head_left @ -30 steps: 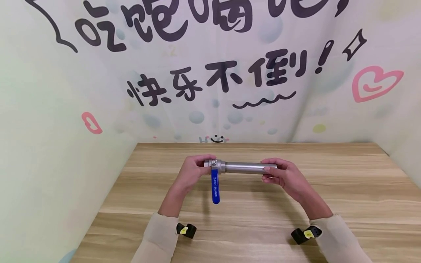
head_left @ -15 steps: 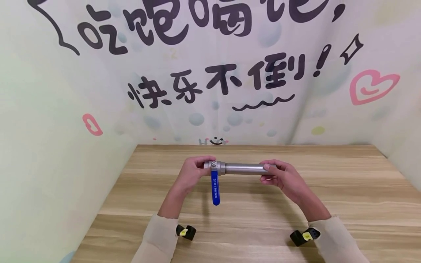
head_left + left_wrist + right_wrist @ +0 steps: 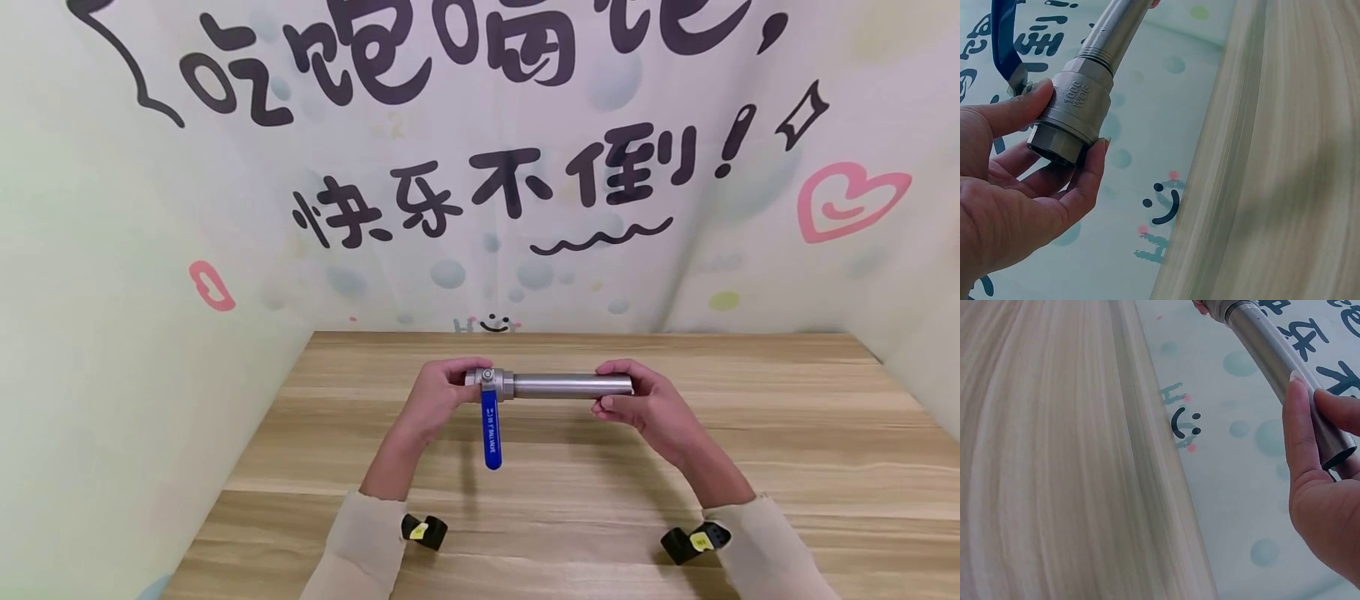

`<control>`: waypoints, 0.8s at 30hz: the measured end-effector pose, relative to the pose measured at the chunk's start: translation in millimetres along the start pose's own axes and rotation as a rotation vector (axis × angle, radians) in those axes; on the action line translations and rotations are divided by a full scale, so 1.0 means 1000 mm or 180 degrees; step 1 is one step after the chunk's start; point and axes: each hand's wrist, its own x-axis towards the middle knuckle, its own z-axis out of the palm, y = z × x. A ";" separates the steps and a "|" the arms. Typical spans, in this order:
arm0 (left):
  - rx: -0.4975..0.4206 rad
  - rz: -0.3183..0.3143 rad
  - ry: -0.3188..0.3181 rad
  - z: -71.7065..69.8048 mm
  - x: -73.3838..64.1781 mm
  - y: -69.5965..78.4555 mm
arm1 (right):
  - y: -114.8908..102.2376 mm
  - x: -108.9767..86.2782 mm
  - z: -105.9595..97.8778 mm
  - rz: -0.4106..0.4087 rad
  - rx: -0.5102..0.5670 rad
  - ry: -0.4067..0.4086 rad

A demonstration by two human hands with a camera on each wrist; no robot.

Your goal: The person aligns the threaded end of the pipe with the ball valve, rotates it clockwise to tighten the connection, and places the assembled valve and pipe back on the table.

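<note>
My left hand [image 3: 435,400] grips a steel ball valve [image 3: 1075,103] by its body, thumb on the near side and fingers curled around the other. The valve's blue lever handle [image 3: 491,429] points toward me in the head view. A steel pipe [image 3: 562,385] joins the valve's right end, with a few threads showing at the joint in the left wrist view. Around the pipe's free right end curl the thumb and fingers of my right hand [image 3: 652,404]. Valve and pipe are held level above the table, and the pipe's open end shows in the right wrist view.
Below the hands lies a wood-grain table [image 3: 570,517], its far edge meeting a pale printed backdrop [image 3: 420,275] with dark lettering. Black wrist cameras [image 3: 425,531] sit at both sleeves. Light walls stand on the left and right.
My right thumb has slid from the pipe's front face down to its lower edge, with the fingers shifting around the pipe. The left hand keeps the valve in place. The head view has tilted slightly.
</note>
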 end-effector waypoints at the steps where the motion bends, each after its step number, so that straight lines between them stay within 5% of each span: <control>1: -0.0020 -0.0004 -0.0002 0.000 0.000 0.000 | 0.000 0.000 0.000 0.0016 0.0002 0.0002; 24: -0.0096 0.0034 -0.0043 0.000 0.000 0.002 | 0.000 0.002 -0.002 0.0214 -0.0226 0.0187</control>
